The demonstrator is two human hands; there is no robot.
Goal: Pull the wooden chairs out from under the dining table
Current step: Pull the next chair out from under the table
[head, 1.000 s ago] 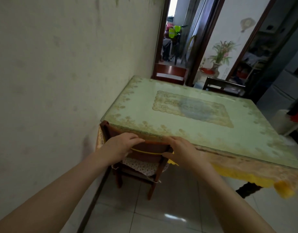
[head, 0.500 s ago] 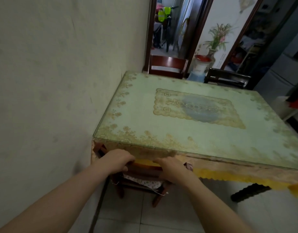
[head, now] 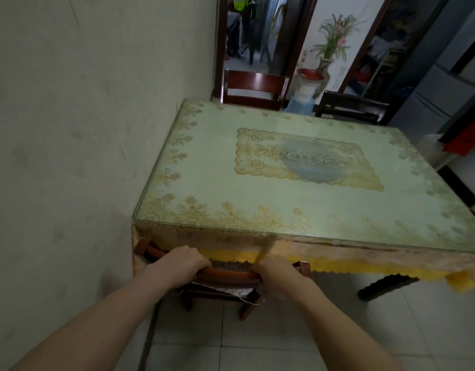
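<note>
A dining table [head: 204, 183] with a pale green glass top and a yellow-fringed cloth stands against the left wall. A reddish wooden chair [head: 228, 275] is tucked under its near edge, with a patterned seat cushion showing below the backrest. My left hand [head: 184, 262] and my right hand [head: 274, 269] both grip the top rail of that chair's backrest, about a hand's width apart. At the far side a red-brown wooden chair [head: 253, 89] and a dark wooden chair [head: 351, 107] stand pushed against the table.
The wall [head: 83, 129] runs close along the table's left side. A dark carved table leg [head: 386, 286] shows at the right under the cloth. A vase with a plant [head: 310, 84] stands behind the far chairs by a doorway. Light floor tiles [head: 257, 349] lie below me.
The view has tilted down and closer to the table. Both hands have stayed on the near chair's backrest rail, which now sits lower under the cloth fringe.
</note>
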